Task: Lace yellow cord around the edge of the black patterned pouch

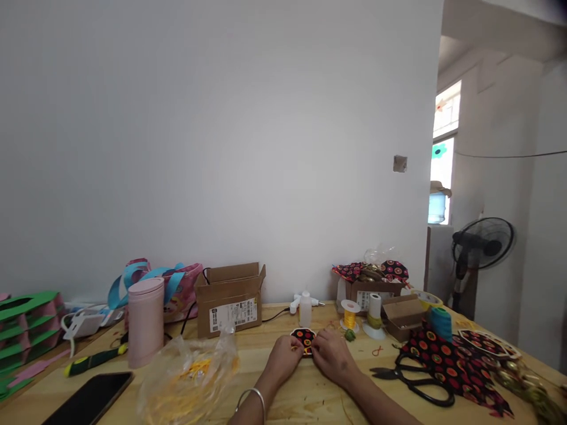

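Observation:
A small dark fabric piece point(303, 336) with red and orange round motifs and a pale border lies on the wooden table in the middle. My left hand point(283, 354), below a silver bangle, has its fingers closed on the left edge of this piece. Curled over the right edge is my right hand point(333, 354), its fingers bent and pressed to the fabric. The fingertips partly cover the piece's sides. A little yellow shows at its lower edge, too small to make out. Just behind it stands a white plastic bottle point(305, 310).
Black scissors point(414, 378) and patterned cloth point(436, 360) lie to the right. Behind are a yellow thread spool point(349, 317) and a small open carton point(403, 316). On the left are a plastic bag with yellow strands point(188, 378), a phone point(91, 398), a pink tumbler point(146, 324) and a cardboard box point(230, 301).

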A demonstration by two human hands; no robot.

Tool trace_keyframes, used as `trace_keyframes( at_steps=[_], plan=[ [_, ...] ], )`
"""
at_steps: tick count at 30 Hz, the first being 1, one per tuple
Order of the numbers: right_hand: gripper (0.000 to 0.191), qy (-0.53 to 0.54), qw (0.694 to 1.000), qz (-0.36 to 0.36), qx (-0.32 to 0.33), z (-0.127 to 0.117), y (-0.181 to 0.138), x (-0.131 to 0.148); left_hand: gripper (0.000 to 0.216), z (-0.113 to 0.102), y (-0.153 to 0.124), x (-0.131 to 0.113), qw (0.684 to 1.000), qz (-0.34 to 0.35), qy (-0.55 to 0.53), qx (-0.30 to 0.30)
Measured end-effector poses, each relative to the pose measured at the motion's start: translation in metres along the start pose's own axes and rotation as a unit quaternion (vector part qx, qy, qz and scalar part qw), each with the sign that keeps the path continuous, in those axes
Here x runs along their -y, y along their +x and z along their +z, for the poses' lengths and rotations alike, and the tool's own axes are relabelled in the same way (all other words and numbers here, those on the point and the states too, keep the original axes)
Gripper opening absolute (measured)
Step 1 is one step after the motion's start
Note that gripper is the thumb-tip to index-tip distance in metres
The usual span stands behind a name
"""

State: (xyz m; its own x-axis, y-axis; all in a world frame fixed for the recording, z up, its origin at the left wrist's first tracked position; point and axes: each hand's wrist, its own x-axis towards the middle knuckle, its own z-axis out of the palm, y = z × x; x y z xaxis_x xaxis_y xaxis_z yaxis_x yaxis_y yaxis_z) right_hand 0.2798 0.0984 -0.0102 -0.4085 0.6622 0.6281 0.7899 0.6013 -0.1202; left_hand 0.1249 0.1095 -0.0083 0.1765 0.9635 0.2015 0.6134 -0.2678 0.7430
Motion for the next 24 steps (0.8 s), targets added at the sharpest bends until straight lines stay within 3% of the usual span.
trace_keyframes(
  at_steps=[12,19,24],
  plan=[
    [0.015,0.076,0.993,-0.086,0.027,0.009,0.009,-0.017,0.024,0.005,0.005,0.008,0.997,0.034,-0.059,0.025],
    [0.013,0.211,0.977,0.004,-0.01,0.009,0.013,-0.025,0.026,0.005,0.007,0.004,0.995,0.016,-0.088,0.037],
    [0.012,0.254,0.966,0.04,0.001,0.006,0.012,-0.027,0.025,0.001,0.006,-0.002,0.99,0.027,-0.125,0.06]
  ],
)
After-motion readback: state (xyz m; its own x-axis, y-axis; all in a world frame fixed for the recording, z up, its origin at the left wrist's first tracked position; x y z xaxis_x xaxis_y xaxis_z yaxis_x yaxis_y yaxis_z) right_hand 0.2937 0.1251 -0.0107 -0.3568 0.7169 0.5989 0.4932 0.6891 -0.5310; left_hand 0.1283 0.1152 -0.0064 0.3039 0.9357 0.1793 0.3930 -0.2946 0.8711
